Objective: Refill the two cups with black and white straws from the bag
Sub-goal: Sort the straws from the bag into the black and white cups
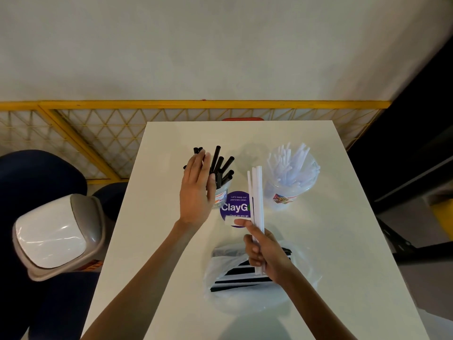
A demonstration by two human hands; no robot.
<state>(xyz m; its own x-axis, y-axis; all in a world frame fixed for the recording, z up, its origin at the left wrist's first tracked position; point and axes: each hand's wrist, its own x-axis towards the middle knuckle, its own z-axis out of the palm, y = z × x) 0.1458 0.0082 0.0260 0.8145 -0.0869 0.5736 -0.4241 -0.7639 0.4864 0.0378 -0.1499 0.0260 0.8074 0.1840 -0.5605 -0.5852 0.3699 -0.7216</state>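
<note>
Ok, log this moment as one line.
left hand: open, touching black straws | right hand: holds white straws | bag: straws inside

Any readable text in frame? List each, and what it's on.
"Let's keep our pantries clean": round purple sticker on the white table.
"ClayG", end hidden by white straws: same sticker.
"Clean as you go": same sticker.
Print on clear plastic black-straw cup and white-straw cup: too blurred.

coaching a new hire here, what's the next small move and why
Probably move the right hand over to the right-side clear cup and drop in its white straws: it grips them upright, and that cup already holds white ones.
</note>
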